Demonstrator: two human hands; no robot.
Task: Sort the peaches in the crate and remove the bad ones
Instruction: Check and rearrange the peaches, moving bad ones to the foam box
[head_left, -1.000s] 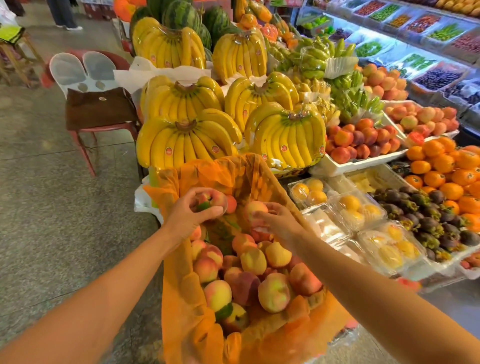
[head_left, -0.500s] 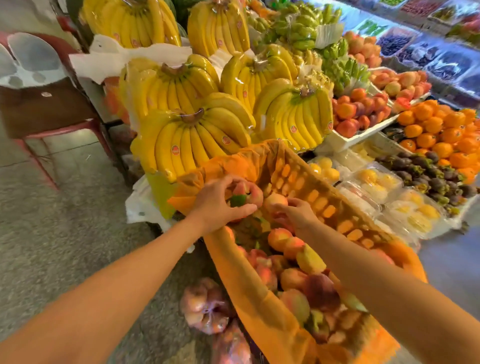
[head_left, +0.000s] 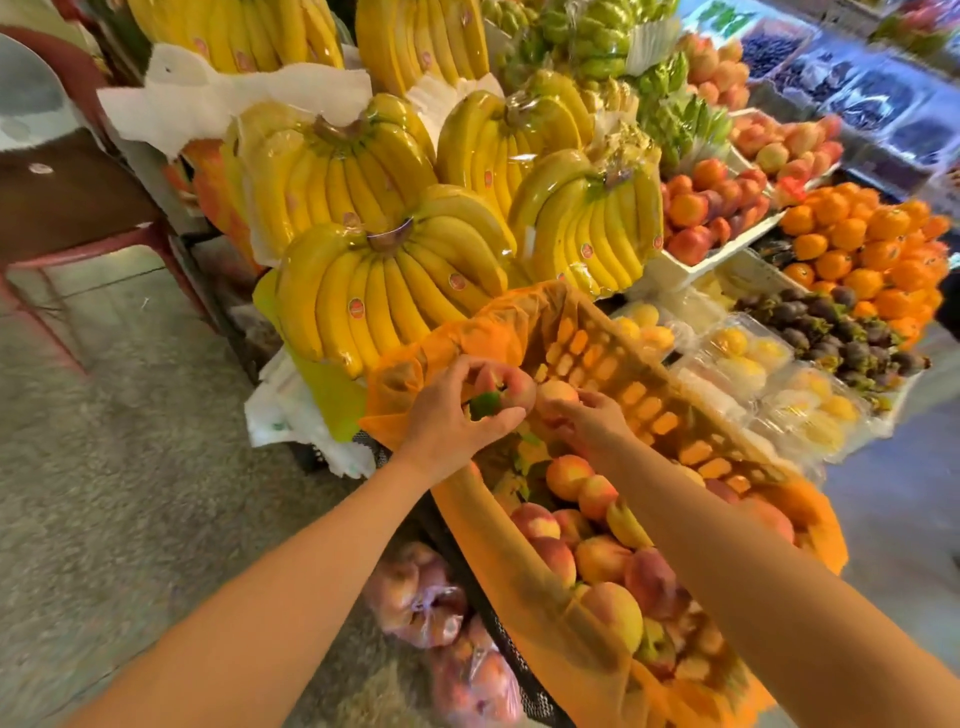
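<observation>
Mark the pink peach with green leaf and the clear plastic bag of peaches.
Pink peach with green leaf (head_left: 514, 385): head view, exposed upper skin.
Clear plastic bag of peaches (head_left: 421, 603): head view, bag middle.

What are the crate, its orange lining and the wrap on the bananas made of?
Crate: probably dark matte plastic; a black mesh wall shows on its left side. Lining: thin translucent orange plastic film, crinkled, with the slots showing through. Wrap: clear glossy plastic film, judging by glints and creases.
</observation>
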